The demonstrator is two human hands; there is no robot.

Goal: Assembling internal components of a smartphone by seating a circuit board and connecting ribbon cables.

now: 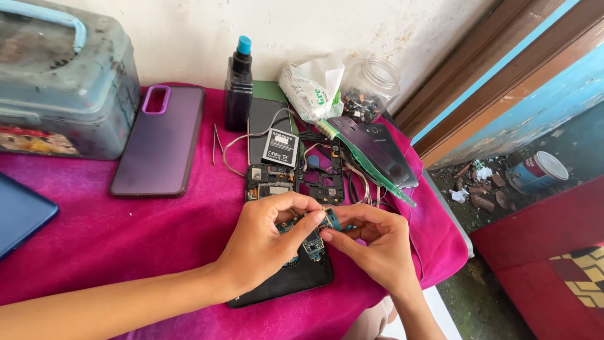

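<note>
My left hand [267,242] and my right hand [371,242] meet over an opened black phone [286,277] lying on the pink cloth. Both pinch a small blue-green circuit board [313,242] between fingertips, just above the phone body. Behind the hands lie a black inner frame [324,179], a phone battery [280,148] and thin wires [236,148].
A purple phone case [160,141] lies at the left, beside a grey toolbox [63,82]. A dark bottle with a blue cap [239,82], a glass jar of small parts [371,91], a crumpled bag [311,88], tweezers [216,143] and a green toothbrush [365,164] sit behind. The table edge drops off at the right.
</note>
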